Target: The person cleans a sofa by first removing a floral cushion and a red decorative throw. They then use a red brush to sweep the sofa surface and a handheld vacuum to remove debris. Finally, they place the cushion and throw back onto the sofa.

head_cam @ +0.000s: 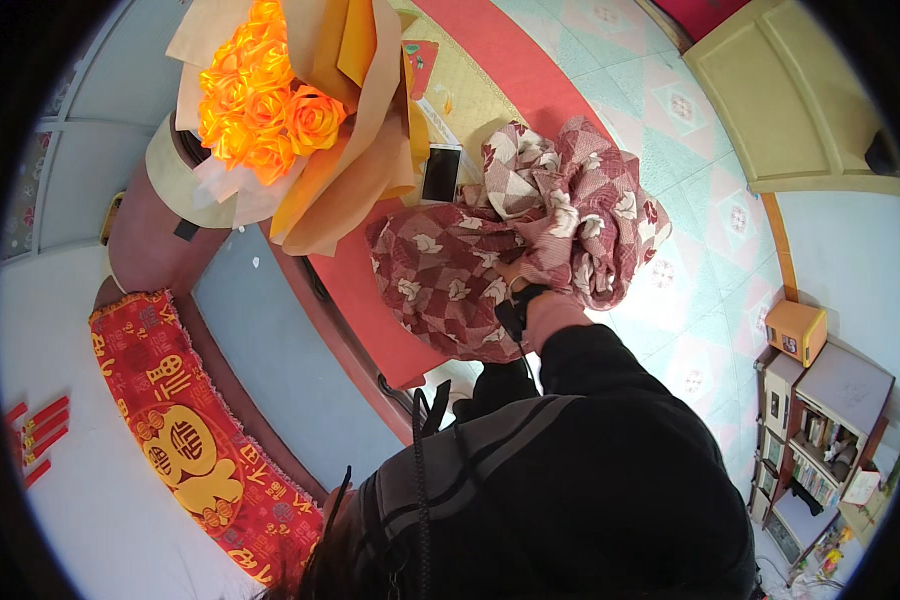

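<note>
A checked maroon and cream cloth with leaf motifs (450, 277) lies bunched over the edge of a red-bordered mat, its right part heaped in thick folds. My right hand (517, 276) reaches in from the lower right, a black band around its wrist, and touches the middle of the cloth. Folds cover most of its fingers, so its grip cannot be made out. My left hand is out of view. Just beyond the cloth, a phone with a dark screen (442, 173) lies on the yellow part of the mat (465, 82).
A paper-wrapped bouquet of glowing orange roses (259, 109) stands at the upper left. Beside it is a blue-grey seat cushion (285, 337) in a maroon frame, with a red and gold festive cloth (195, 442) over the back. Shelves with books (817, 450) stand right.
</note>
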Demonstrator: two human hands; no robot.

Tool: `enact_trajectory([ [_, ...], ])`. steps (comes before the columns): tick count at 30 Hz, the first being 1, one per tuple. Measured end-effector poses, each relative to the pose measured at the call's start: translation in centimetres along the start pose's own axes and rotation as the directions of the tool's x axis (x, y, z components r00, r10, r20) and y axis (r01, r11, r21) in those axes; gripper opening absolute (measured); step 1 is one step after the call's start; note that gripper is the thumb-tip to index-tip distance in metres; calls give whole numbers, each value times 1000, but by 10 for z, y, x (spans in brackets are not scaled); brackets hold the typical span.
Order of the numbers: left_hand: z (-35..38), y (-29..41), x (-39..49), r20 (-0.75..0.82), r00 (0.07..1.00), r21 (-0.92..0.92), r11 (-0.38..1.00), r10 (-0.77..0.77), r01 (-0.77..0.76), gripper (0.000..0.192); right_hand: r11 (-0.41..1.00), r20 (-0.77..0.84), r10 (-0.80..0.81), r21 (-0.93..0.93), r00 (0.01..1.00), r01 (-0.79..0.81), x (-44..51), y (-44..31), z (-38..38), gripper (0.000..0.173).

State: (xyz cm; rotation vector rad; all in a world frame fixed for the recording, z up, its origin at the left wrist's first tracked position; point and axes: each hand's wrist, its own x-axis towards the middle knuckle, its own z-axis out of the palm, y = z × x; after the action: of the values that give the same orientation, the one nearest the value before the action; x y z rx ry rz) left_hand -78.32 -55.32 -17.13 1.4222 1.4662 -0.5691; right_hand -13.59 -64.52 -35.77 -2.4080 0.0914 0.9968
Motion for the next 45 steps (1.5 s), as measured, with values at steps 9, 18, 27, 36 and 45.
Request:
enact_trajectory([
  [9, -5, -10, 38, -30, 980, 44, 980, 197, -196, 35, 841, -198, -277, 423, 940, 337, 0, 58, -68, 29],
  [18, 14, 58, 56, -34, 889, 118, 885, 457, -450, 38, 382, -549, -429, 610, 718, 694, -164, 22, -411, 41],
  [27, 24, 40, 81, -52, 993, -356, 927, 107, -118, 38, 220, -833, -532, 36, 150, 975, -264, -148, -513, 34],
  [36, 50, -24, 60, -174, 985, -507, 858, -5, -86, 39, -8, -785, -600, 194, 151, 981, -230, -229, -441, 37],
  [45, 128, -98, 15, -147, 973, -688, 725, -176, 27, 37, 645, -554, -622, 38, 554, 763, -95, -135, -223, 34],
])
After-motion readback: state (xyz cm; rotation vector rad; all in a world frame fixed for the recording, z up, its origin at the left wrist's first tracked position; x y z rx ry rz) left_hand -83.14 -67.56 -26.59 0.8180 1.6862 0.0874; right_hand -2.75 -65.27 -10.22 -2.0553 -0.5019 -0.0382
